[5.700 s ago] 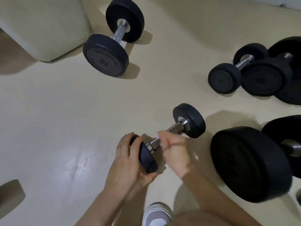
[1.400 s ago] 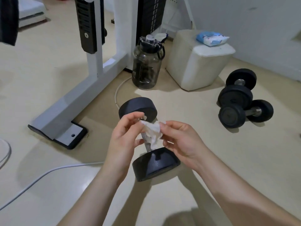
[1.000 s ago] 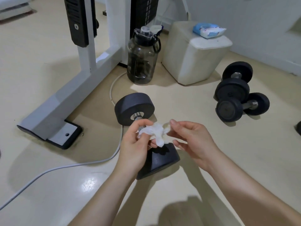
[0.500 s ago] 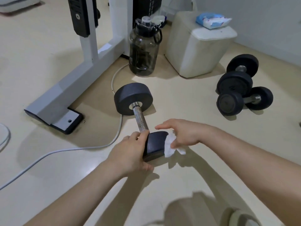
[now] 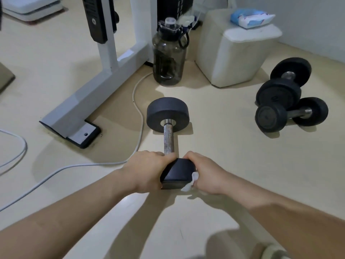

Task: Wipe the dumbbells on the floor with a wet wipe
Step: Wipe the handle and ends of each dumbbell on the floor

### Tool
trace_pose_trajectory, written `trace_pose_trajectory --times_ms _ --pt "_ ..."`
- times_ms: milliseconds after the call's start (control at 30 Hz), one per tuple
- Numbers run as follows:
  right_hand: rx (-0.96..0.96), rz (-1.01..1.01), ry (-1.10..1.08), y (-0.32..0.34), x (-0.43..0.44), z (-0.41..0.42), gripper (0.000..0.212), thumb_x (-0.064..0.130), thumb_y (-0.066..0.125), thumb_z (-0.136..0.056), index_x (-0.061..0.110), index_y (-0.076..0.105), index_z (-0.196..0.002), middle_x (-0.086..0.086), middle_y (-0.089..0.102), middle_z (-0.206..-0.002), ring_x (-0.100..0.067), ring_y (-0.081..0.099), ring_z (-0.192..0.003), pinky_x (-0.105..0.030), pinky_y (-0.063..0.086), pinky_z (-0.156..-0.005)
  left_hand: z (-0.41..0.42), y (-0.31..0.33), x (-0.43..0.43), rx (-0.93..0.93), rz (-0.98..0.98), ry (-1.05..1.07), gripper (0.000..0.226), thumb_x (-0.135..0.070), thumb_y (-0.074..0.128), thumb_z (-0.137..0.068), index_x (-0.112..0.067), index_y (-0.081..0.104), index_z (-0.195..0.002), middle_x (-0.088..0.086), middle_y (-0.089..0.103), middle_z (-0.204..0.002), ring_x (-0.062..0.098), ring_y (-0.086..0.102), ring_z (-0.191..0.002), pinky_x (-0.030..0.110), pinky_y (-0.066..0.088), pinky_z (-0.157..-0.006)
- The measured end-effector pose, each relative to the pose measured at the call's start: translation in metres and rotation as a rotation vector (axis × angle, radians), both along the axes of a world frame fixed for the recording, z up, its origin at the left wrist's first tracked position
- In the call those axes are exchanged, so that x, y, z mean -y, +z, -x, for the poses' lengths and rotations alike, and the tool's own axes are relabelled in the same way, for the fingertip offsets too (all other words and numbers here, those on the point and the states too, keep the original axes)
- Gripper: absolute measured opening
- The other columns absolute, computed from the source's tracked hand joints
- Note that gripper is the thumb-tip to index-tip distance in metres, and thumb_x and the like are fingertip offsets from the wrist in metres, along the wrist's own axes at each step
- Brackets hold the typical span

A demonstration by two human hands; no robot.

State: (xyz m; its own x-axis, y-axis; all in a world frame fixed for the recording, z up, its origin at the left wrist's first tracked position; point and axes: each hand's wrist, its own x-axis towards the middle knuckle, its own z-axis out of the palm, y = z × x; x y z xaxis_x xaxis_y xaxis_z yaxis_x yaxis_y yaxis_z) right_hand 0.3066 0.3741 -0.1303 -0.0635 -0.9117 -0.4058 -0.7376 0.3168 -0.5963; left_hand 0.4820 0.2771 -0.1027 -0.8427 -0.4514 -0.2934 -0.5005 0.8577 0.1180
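Observation:
A black dumbbell (image 5: 169, 139) with a steel handle lies on the cream floor, pointing away from me. My left hand (image 5: 147, 171) grips the left side of its near head. My right hand (image 5: 206, 173) wraps the right side of that head, pressing a crumpled white wet wipe (image 5: 190, 182) against it; only the wipe's lower edge shows under the palm. Two more black dumbbells (image 5: 287, 101) lie together at the right.
A dark water jug (image 5: 169, 53) and a white cube stool (image 5: 237, 53) with a blue wipes pack (image 5: 250, 16) stand behind. A white machine frame (image 5: 89, 94) sits at left, with a grey cable (image 5: 138, 116) curving along the floor beside the dumbbell.
Both hands went from holding the wipe above the dumbbell down to its near head. The left now grips the head and the right has slid the wipe round its right side.

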Motion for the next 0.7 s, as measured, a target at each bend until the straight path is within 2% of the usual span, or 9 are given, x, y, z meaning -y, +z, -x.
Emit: trace_pose_trajectory --times_ms 133,200,267,333,434,500,567,634,700 --pt "0.102 -0.098 -0.064 0.000 -0.043 -0.026 0.036 0.003 0.055 -0.074 0.021 0.043 -0.103 0.003 0.051 -0.102 -0.021 0.053 -0.087 -0.035 0.053 -0.061 -0.002 0.007 -0.006 0.112 0.065 -0.323 0.051 -0.021 0.055 -0.075 -0.031 0.034 -0.121 -0.005 0.045 -0.081 0.029 0.044 -0.062 0.031 0.029 -0.052" --pt "0.144 -0.125 -0.083 -0.001 -0.057 -0.036 0.032 0.002 0.053 -0.076 0.021 0.042 -0.099 0.005 0.048 -0.099 -0.017 0.052 -0.078 -0.035 0.052 -0.045 -0.002 0.011 -0.010 0.148 0.087 -0.481 0.064 -0.013 0.051 -0.078 -0.033 0.027 -0.134 -0.002 0.050 -0.087 0.032 0.046 -0.063 0.032 0.032 -0.054" --pt "0.173 -0.150 -0.077 -0.005 -0.064 -0.039 0.028 0.001 0.054 -0.079 0.024 0.043 -0.092 0.010 0.047 -0.092 -0.010 0.051 -0.068 -0.029 0.049 -0.041 -0.001 0.013 -0.016 0.171 0.115 -0.588 0.070 -0.008 0.048 -0.080 -0.032 0.020 -0.139 0.002 0.054 -0.095 0.032 0.052 -0.066 0.034 0.036 -0.054" --pt "0.238 -0.195 -0.112 -0.008 -0.067 -0.034 0.027 0.003 0.055 -0.081 0.028 0.048 -0.088 0.011 0.052 -0.089 -0.015 0.058 -0.064 -0.035 0.053 -0.044 0.003 0.014 -0.024 0.186 0.139 -0.648 0.069 -0.008 0.049 -0.082 -0.029 0.019 -0.140 0.005 0.055 -0.101 0.031 0.051 -0.067 0.034 0.035 -0.054" --pt "0.251 -0.207 -0.207 -0.007 -0.059 -0.017 0.027 0.005 0.055 -0.078 0.030 0.058 -0.088 -0.003 0.063 -0.089 -0.033 0.066 -0.066 -0.047 0.057 -0.055 0.006 0.013 -0.029 0.185 0.174 -0.674 0.065 -0.009 0.051 -0.084 -0.025 0.020 -0.140 0.007 0.055 -0.107 0.029 0.050 -0.069 0.033 0.032 -0.053" --pt "0.171 -0.158 -0.259 -0.002 -0.044 -0.001 0.017 0.006 0.058 -0.079 0.023 0.061 -0.081 -0.004 0.068 -0.083 -0.027 0.066 -0.071 -0.039 0.056 -0.066 -0.001 0.010 -0.026 0.146 0.173 -0.668 0.061 -0.009 0.051 -0.084 -0.022 0.025 -0.138 0.008 0.057 -0.107 0.030 0.052 -0.069 0.033 0.029 -0.051" --pt "0.112 -0.125 -0.300 0.011 -0.023 0.017 0.014 0.008 0.062 -0.081 0.020 0.061 -0.074 0.002 0.064 -0.073 -0.016 0.059 -0.067 -0.025 0.049 -0.061 -0.012 0.006 -0.018 0.070 0.211 -0.681 0.060 -0.013 0.062 -0.076 -0.020 0.038 -0.131 0.007 0.062 -0.094 0.028 0.053 -0.058 0.030 0.028 -0.044" --pt "0.122 -0.119 -0.333 0.028 0.000 0.030 0.012 0.006 0.064 -0.080 0.017 0.062 -0.075 0.000 0.059 -0.070 -0.015 0.054 -0.064 -0.025 0.045 -0.057 -0.018 -0.002 -0.013 0.021 0.216 -0.677 0.062 -0.016 0.071 -0.063 -0.020 0.049 -0.121 0.007 0.063 -0.080 0.026 0.051 -0.048 0.027 0.026 -0.040" --pt "0.214 -0.122 -0.437 0.045 0.011 0.042 0.014 0.002 0.063 -0.083 0.015 0.059 -0.077 -0.004 0.056 -0.071 -0.018 0.053 -0.060 -0.031 0.047 -0.057 -0.018 -0.013 -0.015 0.016 0.184 -0.684 0.063 -0.011 0.071 -0.061 -0.017 0.050 -0.120 0.012 0.062 -0.081 0.025 0.051 -0.049 0.028 0.027 -0.040"
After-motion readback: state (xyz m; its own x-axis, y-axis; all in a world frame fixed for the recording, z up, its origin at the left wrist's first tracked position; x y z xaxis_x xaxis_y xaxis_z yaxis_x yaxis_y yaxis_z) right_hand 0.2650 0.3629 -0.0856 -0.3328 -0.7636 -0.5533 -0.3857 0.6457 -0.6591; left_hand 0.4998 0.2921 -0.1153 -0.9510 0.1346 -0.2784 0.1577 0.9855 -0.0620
